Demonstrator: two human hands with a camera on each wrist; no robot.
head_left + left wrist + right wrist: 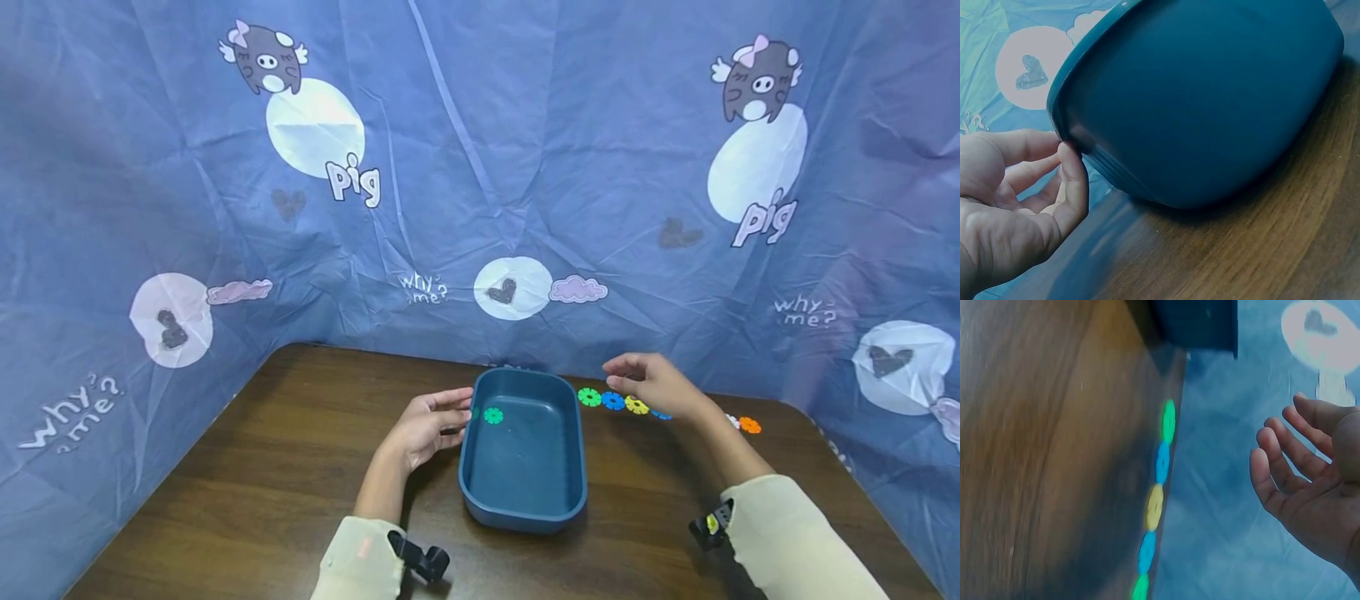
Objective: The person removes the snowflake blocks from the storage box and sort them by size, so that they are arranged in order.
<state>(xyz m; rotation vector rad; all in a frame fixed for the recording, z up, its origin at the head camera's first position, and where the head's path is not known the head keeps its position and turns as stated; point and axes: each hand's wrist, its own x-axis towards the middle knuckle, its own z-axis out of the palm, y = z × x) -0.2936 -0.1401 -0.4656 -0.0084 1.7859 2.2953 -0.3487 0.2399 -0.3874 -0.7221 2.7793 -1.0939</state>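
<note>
In the head view, a dark blue-green rectangular bin (522,517) stands on the table. A green notched plastic disc (492,416) lies inside it near the left wall. My left hand (429,427) is at the bin's left side, fingers loosely bent and fingertips at the outer rim; the left wrist view shows these fingertips right at the rim too. To the right of the bin, my right hand (654,385) hovers with relaxed fingers over a row of similar discs, including a green disc (589,397), a blue disc (612,401) and a yellow disc (637,405). Part of the row is hidden behind this hand.
At the row's right end lies an orange disc (750,425), beside a white one (732,422). The brown wooden table (285,500) meets a blue printed cloth (450,167) at its back and sides. Both wrists carry small black camera mounts.
</note>
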